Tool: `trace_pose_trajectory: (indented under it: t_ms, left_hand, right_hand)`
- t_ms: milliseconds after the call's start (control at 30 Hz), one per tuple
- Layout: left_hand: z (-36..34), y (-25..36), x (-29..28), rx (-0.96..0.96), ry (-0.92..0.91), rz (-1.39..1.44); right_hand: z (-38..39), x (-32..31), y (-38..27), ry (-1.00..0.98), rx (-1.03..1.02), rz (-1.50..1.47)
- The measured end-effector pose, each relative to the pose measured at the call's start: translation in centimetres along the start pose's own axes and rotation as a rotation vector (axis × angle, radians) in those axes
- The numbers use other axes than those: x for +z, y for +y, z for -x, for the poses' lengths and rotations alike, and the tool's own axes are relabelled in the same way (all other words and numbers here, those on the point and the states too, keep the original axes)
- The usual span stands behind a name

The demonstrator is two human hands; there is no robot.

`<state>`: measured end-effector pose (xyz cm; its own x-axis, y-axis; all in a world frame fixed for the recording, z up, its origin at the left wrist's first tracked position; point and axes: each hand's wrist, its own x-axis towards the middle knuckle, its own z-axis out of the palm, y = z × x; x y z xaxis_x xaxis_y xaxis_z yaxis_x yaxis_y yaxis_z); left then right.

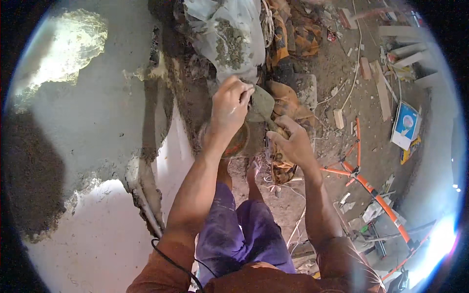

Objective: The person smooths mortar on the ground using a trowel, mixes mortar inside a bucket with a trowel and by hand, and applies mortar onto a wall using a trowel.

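My right hand (294, 142) is closed round the handle end of a trowel. The trowel's grey-green, mortar-smeared blade (260, 104) points up and left toward my other hand. My left hand (231, 103) is closed in a pinch at the blade's upper left edge; whatever its fingers hold, if anything, is hidden. Beneath my left wrist is a round bucket (240, 145), partly covered by the forearm. Just beyond my hands lies a whitish plastic sack (200, 36) with grey crumbly mortar (229, 45) on top.
On the left rises a wall (117, 93) of grey plaster with bare white patches. Orange-brown patterned cloth (288, 100) lies beside the sack. To the right stand orange tripod legs (376, 195); wood offcuts (381, 90), cables and a blue-and-white box (405, 126) litter the dirt floor.
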<state>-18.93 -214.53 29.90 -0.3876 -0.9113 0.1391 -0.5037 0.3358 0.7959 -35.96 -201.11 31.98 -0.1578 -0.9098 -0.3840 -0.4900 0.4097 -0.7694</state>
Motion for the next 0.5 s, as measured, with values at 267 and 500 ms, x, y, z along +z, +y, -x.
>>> trace_pose_trajectory:
  t_ms: [267,500]
  left_hand:
    - [5.3,-1.8,-1.5,-0.363,0.256,0.157]
    - [10.5,-0.1,0.9,-0.324,0.171,0.062]
  right_hand:
    - [1.2,0.7,1.6,0.004,0.022,-0.036]
    - [2.2,2.0,2.5,-0.036,0.100,0.007]
